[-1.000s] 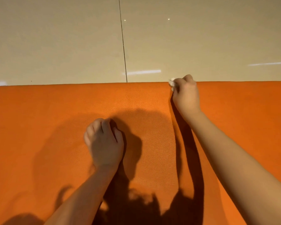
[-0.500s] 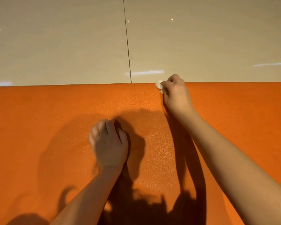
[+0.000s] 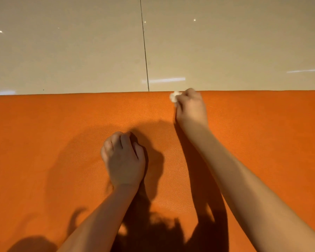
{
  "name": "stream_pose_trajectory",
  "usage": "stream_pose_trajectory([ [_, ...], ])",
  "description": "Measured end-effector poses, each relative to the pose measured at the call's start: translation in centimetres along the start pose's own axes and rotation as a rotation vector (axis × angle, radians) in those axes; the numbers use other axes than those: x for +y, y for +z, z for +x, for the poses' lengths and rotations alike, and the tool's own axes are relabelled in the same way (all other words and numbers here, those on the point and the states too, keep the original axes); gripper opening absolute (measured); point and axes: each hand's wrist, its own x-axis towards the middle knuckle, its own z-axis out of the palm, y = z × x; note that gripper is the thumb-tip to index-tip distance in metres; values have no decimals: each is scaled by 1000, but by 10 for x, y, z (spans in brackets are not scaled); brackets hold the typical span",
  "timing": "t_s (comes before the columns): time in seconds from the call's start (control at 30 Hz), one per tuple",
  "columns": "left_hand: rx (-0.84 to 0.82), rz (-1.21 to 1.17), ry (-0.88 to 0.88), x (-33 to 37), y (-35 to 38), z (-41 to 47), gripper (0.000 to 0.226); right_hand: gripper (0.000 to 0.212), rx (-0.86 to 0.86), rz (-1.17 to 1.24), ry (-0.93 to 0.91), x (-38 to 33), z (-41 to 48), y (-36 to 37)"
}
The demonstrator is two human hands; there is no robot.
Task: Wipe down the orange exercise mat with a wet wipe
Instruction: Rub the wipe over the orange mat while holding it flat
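The orange exercise mat [image 3: 53, 142] fills the lower two thirds of the head view, its far edge running straight across. My right hand [image 3: 191, 108] is at that far edge, fingers curled round a small crumpled white wet wipe [image 3: 174, 96] that pokes out at its left side and touches the mat. My left hand [image 3: 123, 159] rests on the middle of the mat as a fist, knuckles down, holding nothing that I can see.
Beyond the mat's far edge lies a glossy beige tiled floor [image 3: 71, 51] with one dark grout line [image 3: 145, 51] running away from me. Shadows of my arms and head fall on the near part of the mat.
My right hand has slid the wipe leftward along the mat's far edge. My left fist has stayed planted on the mat.
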Motion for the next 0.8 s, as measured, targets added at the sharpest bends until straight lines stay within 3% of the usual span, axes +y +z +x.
stream_pose_trajectory([
  [0.07,-9,2,3,0,0,0,34,9,-136,16,-218,-9,-21,3],
  [0.13,-24,8,-3,0,0,0,34,8,-221,-26,-313,-1,-26,-6],
  [0.3,-83,-40,-49,-1,0,0,34,15,62,-184,65,15,-20,-18],
  [0.4,-53,-43,-32,0,-1,0,32,10,19,-154,-106,-3,-41,-9],
  [0.5,-18,-39,-14,1,-1,0,33,12,-143,-122,-254,1,-47,-16],
  [0.67,34,-40,-6,1,-1,0,32,14,62,-121,116,13,-39,-22],
  [0.73,39,-46,-6,2,-2,0,31,14,81,-114,36,-4,-54,-17],
  [0.8,38,-62,-11,2,-3,0,30,13,-51,-49,-139,-17,-75,-14],
])
